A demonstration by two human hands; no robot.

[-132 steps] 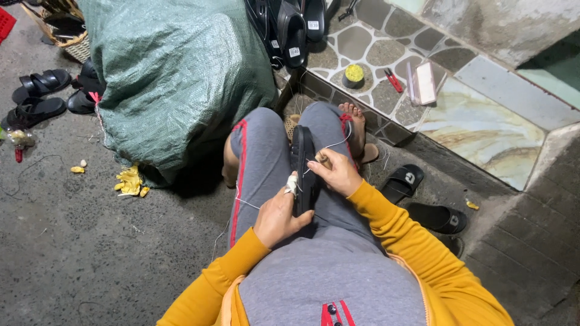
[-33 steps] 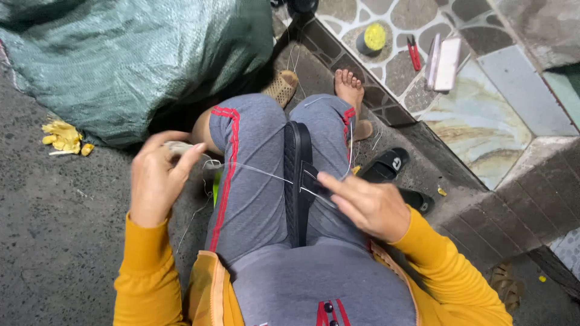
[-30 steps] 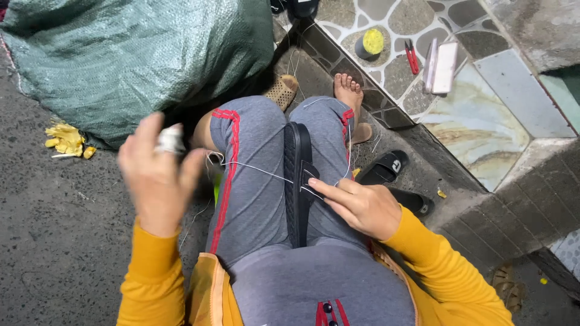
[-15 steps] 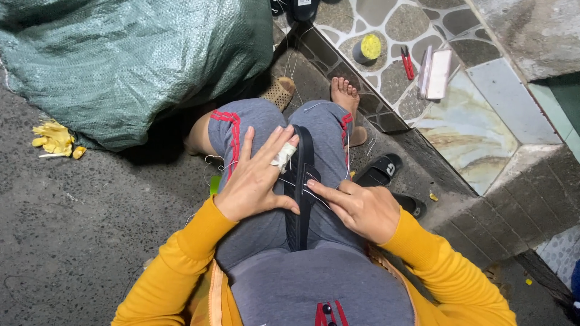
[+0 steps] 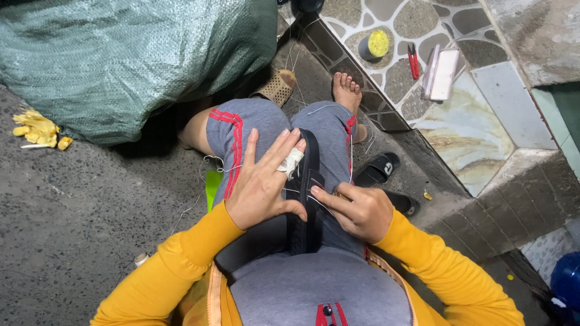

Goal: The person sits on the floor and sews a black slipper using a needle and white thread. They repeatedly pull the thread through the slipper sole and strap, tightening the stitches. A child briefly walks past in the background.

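Street-side sandal workshop, woven sack (image 5: 139, 60), sandals (image 5: 377, 170)

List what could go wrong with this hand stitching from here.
The right hand pinches at the black sandal's edge close to the left hand, so a needle slip might prick a finger; one finger is already wrapped in white. The loose thread trailing over the knees could tangle or snag.

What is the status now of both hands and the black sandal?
Left hand flat, fingers spread, against black rubber sandal held edge-up between the knees. Right hand pinching thin white thread at sandal's edge. Nothing in the way.
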